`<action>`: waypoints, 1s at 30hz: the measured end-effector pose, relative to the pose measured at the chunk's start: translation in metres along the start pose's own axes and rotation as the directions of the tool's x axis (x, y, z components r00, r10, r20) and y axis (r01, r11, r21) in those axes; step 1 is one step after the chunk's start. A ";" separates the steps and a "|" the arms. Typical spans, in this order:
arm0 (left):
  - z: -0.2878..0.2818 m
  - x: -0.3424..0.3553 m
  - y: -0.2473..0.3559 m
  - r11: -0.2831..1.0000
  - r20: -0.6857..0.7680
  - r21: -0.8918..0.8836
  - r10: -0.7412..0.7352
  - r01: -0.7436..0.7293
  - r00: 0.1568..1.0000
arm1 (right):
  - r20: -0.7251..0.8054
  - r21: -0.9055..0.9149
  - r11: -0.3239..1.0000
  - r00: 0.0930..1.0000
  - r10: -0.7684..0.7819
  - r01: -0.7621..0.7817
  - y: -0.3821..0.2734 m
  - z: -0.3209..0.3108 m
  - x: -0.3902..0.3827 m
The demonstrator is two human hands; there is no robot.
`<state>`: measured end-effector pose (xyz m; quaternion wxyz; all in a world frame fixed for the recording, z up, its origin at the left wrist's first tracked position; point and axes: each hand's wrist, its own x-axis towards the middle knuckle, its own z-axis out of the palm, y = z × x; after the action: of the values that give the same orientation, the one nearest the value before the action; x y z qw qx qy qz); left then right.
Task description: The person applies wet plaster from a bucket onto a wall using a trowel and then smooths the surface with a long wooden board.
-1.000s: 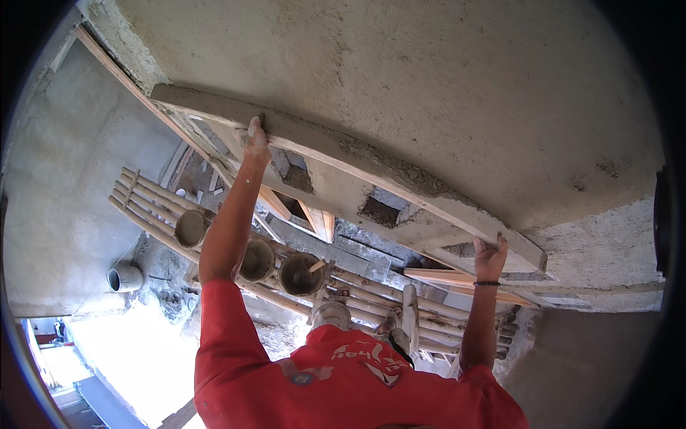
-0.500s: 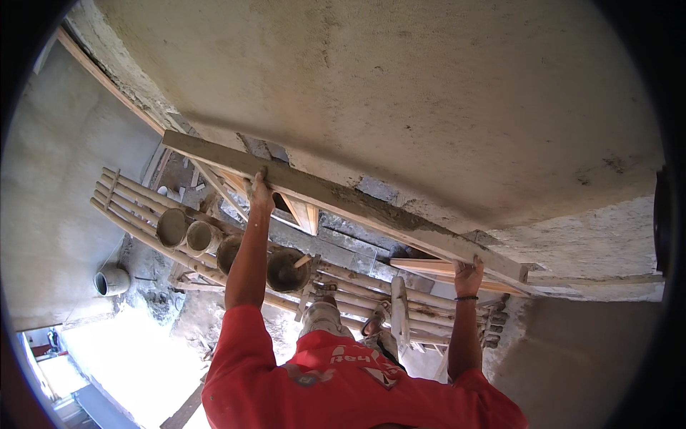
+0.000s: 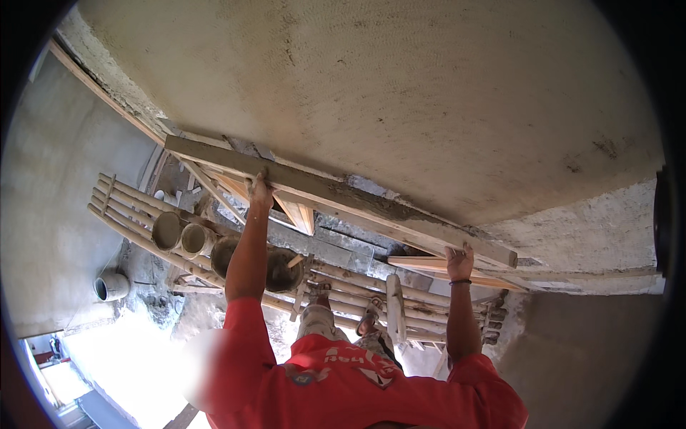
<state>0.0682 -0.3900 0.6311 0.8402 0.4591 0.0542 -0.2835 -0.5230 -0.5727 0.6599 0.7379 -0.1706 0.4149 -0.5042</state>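
A long, mortar-smeared wooden straightedge [image 3: 321, 187] runs slantwise along the lower part of a grey plastered wall [image 3: 400, 93], its left end higher in the view than its right. My left hand [image 3: 259, 191] grips its lower edge left of the middle, fingers partly hidden behind the board. Close to the right end, my right hand [image 3: 459, 262] holds the same edge, thumb and fingers reaching up over it. Wet mortar clings to the straightedge's upper edge between the hands.
My feet stand on a scaffold of wooden poles [image 3: 357, 275]. Several mortar buckets [image 3: 166, 231] line its left part, one with a wooden handle [image 3: 295, 261] sticking out. Another bucket [image 3: 112, 284] is lower left. A wooden frame [image 3: 296, 213] lies behind the straightedge.
The straightedge's right end has shifted left and slightly up, together with my right hand. The dark shadow band above the board has mostly gone. My left hand keeps nearly the same place.
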 end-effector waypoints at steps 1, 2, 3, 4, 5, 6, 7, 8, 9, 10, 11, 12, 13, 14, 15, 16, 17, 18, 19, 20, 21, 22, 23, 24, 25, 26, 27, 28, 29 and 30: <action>0.006 0.008 0.001 1.000 -0.025 0.001 0.001 -0.001 1.000 | 0.002 0.016 1.000 1.000 -0.010 0.010 0.001 0.008 0.007; 0.011 0.014 0.002 1.000 -0.022 0.009 0.000 0.000 1.000 | 0.004 0.032 0.999 1.000 -0.021 0.020 0.002 0.014 0.011; 0.014 0.020 0.004 1.000 0.006 -0.017 -0.002 0.002 1.000 | -0.001 0.029 0.999 1.000 -0.020 0.020 0.003 0.018 0.011; 0.012 0.027 0.005 0.999 0.030 -0.044 -0.002 0.003 1.000 | -0.003 0.024 1.000 1.000 -0.015 0.015 0.005 0.021 0.014; 0.011 0.033 0.005 0.997 0.054 -0.071 0.000 0.004 0.999 | -0.005 0.019 1.000 1.000 -0.010 0.010 0.007 0.023 0.016; 0.010 0.037 0.004 0.997 0.013 -0.070 0.029 -0.028 0.999 | -0.001 0.033 0.999 1.000 -0.009 0.009 0.007 0.026 0.019; 0.014 0.034 -0.001 0.997 -0.024 -0.064 0.042 -0.043 0.999 | -0.011 0.045 0.999 1.000 -0.014 0.015 0.007 0.023 0.017; 0.019 0.032 -0.005 0.997 -0.061 -0.058 0.056 -0.059 0.997 | -0.021 0.058 0.998 1.000 -0.020 0.021 0.006 0.020 0.016; 0.024 0.032 -0.006 0.995 -0.027 -0.072 0.069 -0.071 0.997 | -0.002 0.057 0.998 0.999 -0.040 0.041 0.001 0.017 0.015; 0.020 0.038 -0.001 0.991 -0.001 -0.088 0.098 -0.098 0.995 | 0.030 0.058 0.997 0.998 -0.051 0.049 -0.003 0.022 0.013; 0.020 0.038 0.001 0.989 0.026 -0.100 0.115 -0.112 0.993 | 0.051 0.057 0.997 0.997 -0.063 0.060 -0.008 0.026 0.008; 0.022 0.038 0.003 0.991 0.010 -0.086 0.105 -0.104 0.994 | 0.035 0.025 0.996 0.996 -0.084 0.083 -0.013 0.030 0.003; 0.034 0.031 0.005 0.994 -0.004 -0.069 0.080 -0.080 0.997 | 0.006 -0.013 0.994 0.994 -0.111 0.111 -0.021 0.034 -0.005; 0.039 0.029 0.013 0.995 -0.022 -0.059 0.079 -0.080 0.997 | 0.002 -0.045 0.991 0.992 -0.130 0.129 -0.027 0.046 -0.010; 0.035 0.039 0.014 0.991 0.036 -0.109 0.081 -0.076 0.996 | 0.023 -0.027 0.991 0.992 -0.127 0.128 -0.035 0.055 -0.013; 0.014 0.060 0.027 0.982 0.083 -0.161 0.115 -0.100 0.990 | 0.071 -0.002 0.994 0.992 -0.109 0.109 -0.039 0.070 -0.013; 0.002 0.073 0.035 0.972 0.132 -0.208 0.136 -0.106 0.982 | 0.103 0.019 0.995 0.990 -0.095 0.093 -0.043 0.081 -0.015; 0.004 0.076 0.036 0.971 0.132 -0.220 0.126 -0.095 0.983 | 0.130 -0.002 0.993 0.985 -0.115 0.116 -0.050 0.089 -0.022; 0.014 0.077 0.041 0.969 0.138 -0.236 0.115 -0.080 0.984 | 0.132 -0.014 0.989 0.981 -0.141 0.145 -0.058 0.098 -0.029; 0.027 0.071 0.047 0.967 0.148 -0.250 0.098 -0.058 0.984 | 0.128 -0.027 0.984 0.977 -0.173 0.178 -0.068 0.105 -0.039; 0.041 0.063 0.052 0.976 0.109 -0.206 0.091 -0.067 0.990 | 0.126 -0.040 0.977 0.971 -0.202 0.208 -0.077 0.112 -0.047; 0.068 0.044 0.058 0.985 0.074 -0.158 0.076 -0.064 0.994 | 0.122 -0.052 0.970 0.965 -0.231 0.238 -0.090 0.116 -0.056; 0.081 0.031 0.074 0.988 0.064 -0.133 0.089 -0.080 0.994 | 0.133 -0.059 0.964 0.960 -0.248 0.257 -0.100 0.124 -0.061; 0.094 0.018 0.091 0.989 0.051 -0.108 0.104 -0.098 0.993 | 0.144 -0.068 0.959 0.954 -0.262 0.273 -0.110 0.133 -0.067; 0.100 0.010 0.110 0.987 0.067 -0.106 0.132 -0.125 0.989 | 0.162 -0.063 0.955 0.947 -0.276 0.289 -0.118 0.144 -0.074; 0.111 0.004 0.128 0.982 0.086 -0.109 0.163 -0.153 0.983 | 0.184 -0.057 0.949 0.938 -0.295 0.310 -0.130 0.158 -0.079; 0.121 -0.005 0.147 0.983 0.076 -0.090 0.169 -0.162 0.983 | 0.199 -0.054 0.944 0.930 -0.310 0.326 -0.140 0.169 -0.085; 0.134 -0.014 0.167 0.983 0.068 -0.074 0.174 -0.169 0.982 | 0.190 -0.058 0.938 0.926 -0.325 0.341 -0.153 0.182 -0.093; 0.152 -0.024 0.184 0.983 0.066 -0.060 0.175 -0.171 0.982 | 0.179 -0.063 0.930 0.920 -0.348 0.363 -0.170 0.194 -0.100; 0.168 -0.036 0.197 0.987 0.062 -0.062 0.153 -0.149 0.986 | 0.156 -0.072 0.922 0.918 -0.366 0.380 -0.184 0.201 -0.109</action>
<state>0.1135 -0.4273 0.8861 0.8733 0.4281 -0.0005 -0.2326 -0.4922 -0.5895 0.9518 0.6458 -0.3183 0.3472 -0.6010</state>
